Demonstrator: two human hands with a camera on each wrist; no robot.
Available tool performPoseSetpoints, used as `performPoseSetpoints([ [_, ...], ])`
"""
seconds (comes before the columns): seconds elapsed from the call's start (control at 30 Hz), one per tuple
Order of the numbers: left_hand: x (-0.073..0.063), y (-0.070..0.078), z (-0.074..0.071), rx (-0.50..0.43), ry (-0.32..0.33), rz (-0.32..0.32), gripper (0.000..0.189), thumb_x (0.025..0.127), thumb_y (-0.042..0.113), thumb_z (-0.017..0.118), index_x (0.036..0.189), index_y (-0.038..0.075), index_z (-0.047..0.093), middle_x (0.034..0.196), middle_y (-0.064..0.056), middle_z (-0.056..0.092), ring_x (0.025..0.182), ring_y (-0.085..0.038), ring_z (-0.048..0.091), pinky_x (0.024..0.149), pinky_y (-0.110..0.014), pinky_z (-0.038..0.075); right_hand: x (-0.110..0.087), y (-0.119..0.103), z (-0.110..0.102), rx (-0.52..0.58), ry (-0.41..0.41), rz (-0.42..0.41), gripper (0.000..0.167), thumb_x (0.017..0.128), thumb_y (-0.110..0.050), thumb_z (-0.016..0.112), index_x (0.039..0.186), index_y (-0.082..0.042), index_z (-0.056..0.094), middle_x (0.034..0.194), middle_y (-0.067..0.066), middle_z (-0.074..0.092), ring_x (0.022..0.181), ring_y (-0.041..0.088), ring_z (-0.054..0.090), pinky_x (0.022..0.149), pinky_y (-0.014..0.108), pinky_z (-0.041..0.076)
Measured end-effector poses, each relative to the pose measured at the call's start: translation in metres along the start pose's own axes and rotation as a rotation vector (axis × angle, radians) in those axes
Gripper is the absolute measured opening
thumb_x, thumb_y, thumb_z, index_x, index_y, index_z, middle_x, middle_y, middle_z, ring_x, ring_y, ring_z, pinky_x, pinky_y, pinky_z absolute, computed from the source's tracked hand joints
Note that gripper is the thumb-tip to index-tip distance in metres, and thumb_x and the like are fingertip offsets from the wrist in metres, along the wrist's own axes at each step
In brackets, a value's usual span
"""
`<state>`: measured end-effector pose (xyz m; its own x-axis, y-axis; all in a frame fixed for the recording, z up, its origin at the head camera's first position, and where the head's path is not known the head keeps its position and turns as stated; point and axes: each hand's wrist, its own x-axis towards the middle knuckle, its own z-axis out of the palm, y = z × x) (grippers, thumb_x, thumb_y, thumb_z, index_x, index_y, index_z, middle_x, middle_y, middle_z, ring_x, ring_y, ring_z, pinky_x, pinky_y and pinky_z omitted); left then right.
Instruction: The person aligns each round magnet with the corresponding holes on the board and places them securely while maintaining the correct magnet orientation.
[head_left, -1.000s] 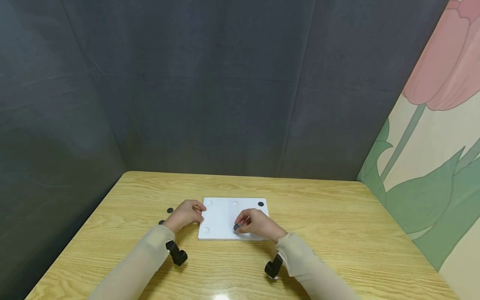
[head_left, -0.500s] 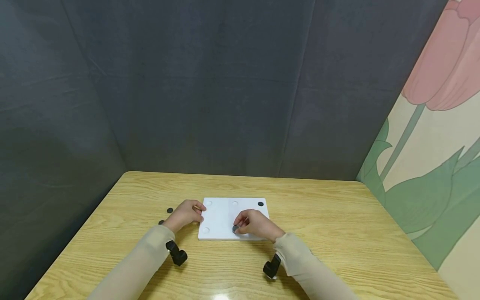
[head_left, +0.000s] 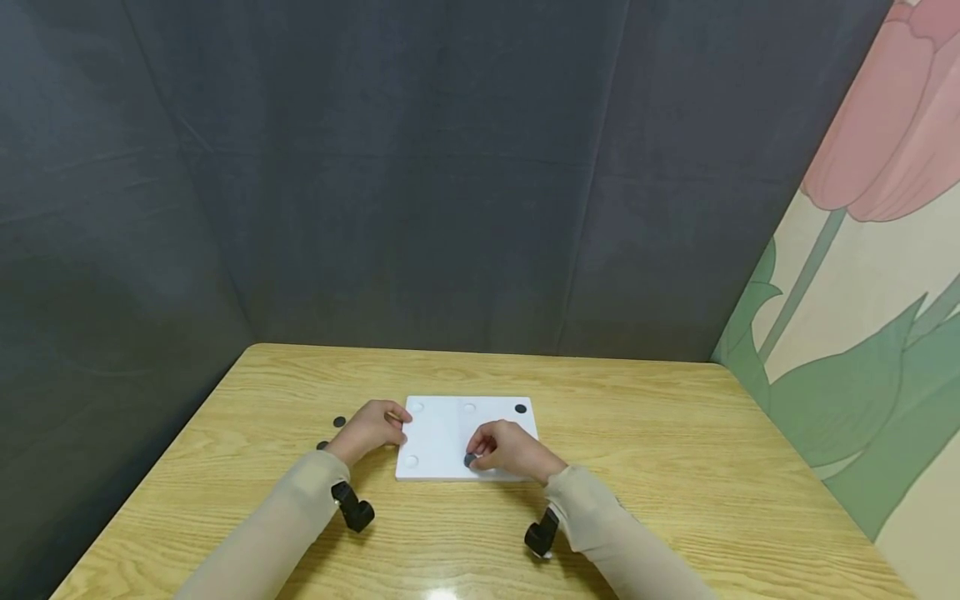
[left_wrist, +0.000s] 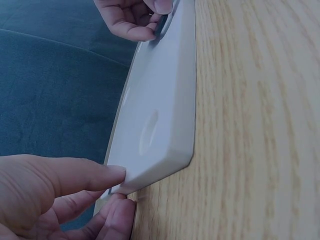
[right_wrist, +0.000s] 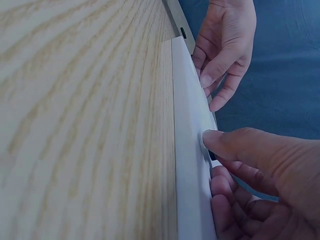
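A white rectangular board [head_left: 438, 435] with shallow round recesses lies flat on the table. At its left edge my left hand [head_left: 372, 432] grips the board, the thumb [left_wrist: 102, 176] on the top face and the other fingers against the side. My right hand [head_left: 513, 450] pinches a small dark round disc [head_left: 469, 460] by its rim, low at the board's front middle. In the left wrist view the disc [left_wrist: 161, 25] stands tilted between thumb and fingers. One black disc [head_left: 521, 408] sits in the far right recess. The front right corner is hidden behind my right hand.
Two more black discs lie on the wooden table [head_left: 675, 467] left of the board: one [head_left: 340, 422] farther back, another [head_left: 322, 445] partly behind the left wrist. Bare recesses show at the far left [head_left: 417, 407], far middle [head_left: 470, 407] and front left [head_left: 412, 461]. A dark curtain [head_left: 420, 183] stands behind.
My right hand has moved slightly left and toward the board's front edge, lowering the pinched disc to the board. The left hand stays at the left edge.
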<state>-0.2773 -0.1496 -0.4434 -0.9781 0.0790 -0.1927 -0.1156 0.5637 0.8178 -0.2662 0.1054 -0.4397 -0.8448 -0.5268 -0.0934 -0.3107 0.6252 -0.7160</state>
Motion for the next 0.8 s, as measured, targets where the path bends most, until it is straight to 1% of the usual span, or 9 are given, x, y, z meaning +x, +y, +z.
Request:
performPoseSetpoints([
  [0.37,-0.0005,0.0001,-0.0002,0.002,-0.005,-0.008,0.03,0.077,-0.004,0.072,0.106,0.003,0.067,0.096,-0.012,0.06,0.083,-0.021,0.054,0.069,-0.029,0.048,0.0004,0.0007,0.001,-0.005,-0.003,0.011,0.01,0.082,-0.005,0.075,0.088,-0.009,0.068,0.08,-0.001,0.06,0.074,0.012,0.052,0.066,0.022,0.045],
  [0.8,0.0017,-0.0012,-0.0008,-0.002,-0.012,0.0,0.03,0.076,-0.003,0.073,0.106,0.003,0.068,0.096,-0.011,0.06,0.082,-0.021,0.053,0.068,-0.027,0.047,0.0016,0.0011,0.002,-0.018,-0.003,0.017,0.01,0.082,-0.005,0.075,0.087,-0.009,0.069,0.08,-0.001,0.06,0.073,0.011,0.052,0.065,0.022,0.044],
])
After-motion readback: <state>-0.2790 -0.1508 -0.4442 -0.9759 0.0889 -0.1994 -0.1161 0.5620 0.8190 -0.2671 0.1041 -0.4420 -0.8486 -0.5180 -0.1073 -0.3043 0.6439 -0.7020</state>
